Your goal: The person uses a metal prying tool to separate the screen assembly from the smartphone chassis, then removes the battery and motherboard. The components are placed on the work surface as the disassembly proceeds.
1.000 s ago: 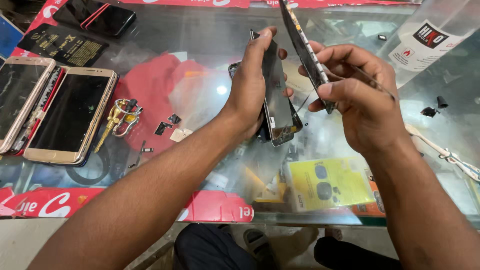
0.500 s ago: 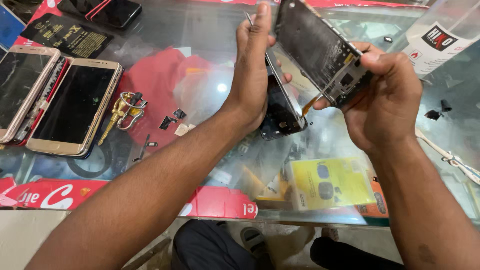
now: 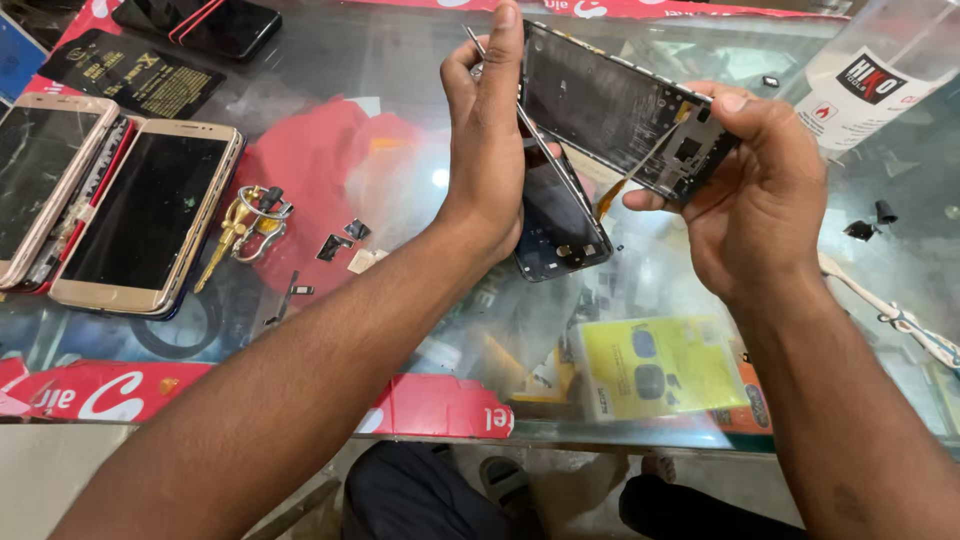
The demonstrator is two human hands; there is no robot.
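Observation:
My left hand holds the black screen half of an opened phone upright on its edge over the glass counter, fingers along its rim. My right hand grips the phone's dark inner frame, swung open to the right with its inside facing me. A thin orange flex strip still runs between the two halves. A thin metal tool tip sticks up beside my left fingers.
Two gold phones lie at the left, a black phone and dark packet behind them. Gold keys and small loose parts lie nearby. A white bottle stands far right; a yellow packet lies under the glass.
The phone has been opened further: my right hand swung the inner frame from edge-on to flat facing me, while my left hand kept the screen half upright.

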